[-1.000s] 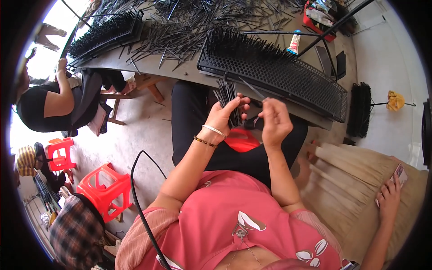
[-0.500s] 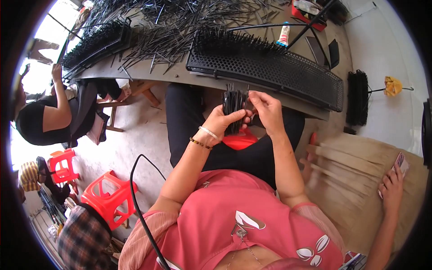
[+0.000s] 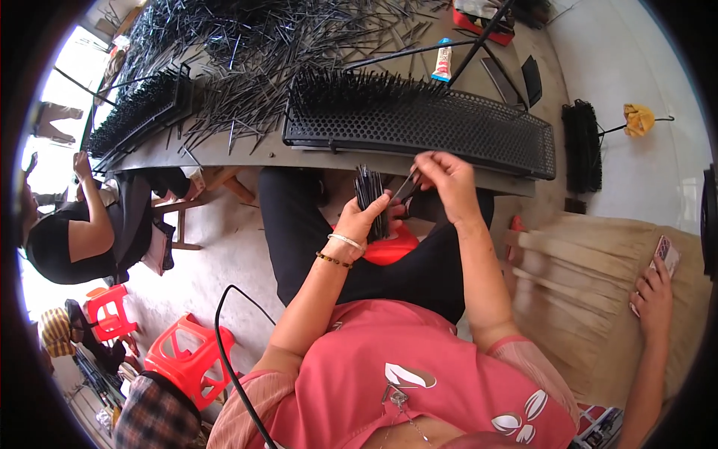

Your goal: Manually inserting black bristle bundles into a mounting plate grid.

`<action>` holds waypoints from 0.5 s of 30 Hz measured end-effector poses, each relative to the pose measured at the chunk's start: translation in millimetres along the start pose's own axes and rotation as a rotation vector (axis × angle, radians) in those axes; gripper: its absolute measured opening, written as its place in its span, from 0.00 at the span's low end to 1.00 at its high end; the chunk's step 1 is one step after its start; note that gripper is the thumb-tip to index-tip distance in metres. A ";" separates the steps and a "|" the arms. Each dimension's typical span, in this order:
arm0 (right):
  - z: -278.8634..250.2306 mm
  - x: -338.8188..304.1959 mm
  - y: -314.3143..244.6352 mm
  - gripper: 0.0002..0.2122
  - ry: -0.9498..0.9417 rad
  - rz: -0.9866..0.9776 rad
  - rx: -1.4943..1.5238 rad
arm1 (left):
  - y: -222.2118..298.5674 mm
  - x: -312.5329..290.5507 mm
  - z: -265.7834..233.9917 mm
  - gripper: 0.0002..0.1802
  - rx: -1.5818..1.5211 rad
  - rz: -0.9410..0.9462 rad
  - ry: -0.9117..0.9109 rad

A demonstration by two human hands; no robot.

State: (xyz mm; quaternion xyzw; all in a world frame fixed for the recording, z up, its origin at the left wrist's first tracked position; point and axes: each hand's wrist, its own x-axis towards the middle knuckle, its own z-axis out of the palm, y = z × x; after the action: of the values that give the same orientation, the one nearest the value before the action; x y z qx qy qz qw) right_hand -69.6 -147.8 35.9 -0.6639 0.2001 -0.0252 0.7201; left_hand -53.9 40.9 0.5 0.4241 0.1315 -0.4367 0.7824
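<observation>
A bundle of thin black strips stands roughly upright in my left hand, whose fingers are wrapped round its lower part. My right hand is just to the right, thumb and fingers pinched on one thin dark strip that slants down toward the bundle. Both hands are over my lap, below the table's front edge. Beyond them on the table sits a long black perforated metal rack, its left and back part packed with upright black strips.
Loose black strips are heaped across the table. A second filled rack stands at the left, near another person. A tube-shaped packet lies behind my rack. Red stools are at lower left; a person's hand holds a phone at right.
The view has shifted, so the table appears further left. My right hand has drawn slightly apart from the bundle, and the strip in it now slants. My left hand keeps its hold.
</observation>
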 end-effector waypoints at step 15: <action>-26.4 124.1 -28.2 0.09 0.241 -0.655 -0.239 | 3.5 2.4 19.7 0.13 0.124 -0.097 -0.064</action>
State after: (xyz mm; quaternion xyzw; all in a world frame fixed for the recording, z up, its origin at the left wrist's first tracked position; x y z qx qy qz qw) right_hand 42.3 -213.6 30.5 -0.7643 0.0617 -0.3091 0.5625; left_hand -52.9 25.1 13.0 0.4505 0.0995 -0.4947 0.7365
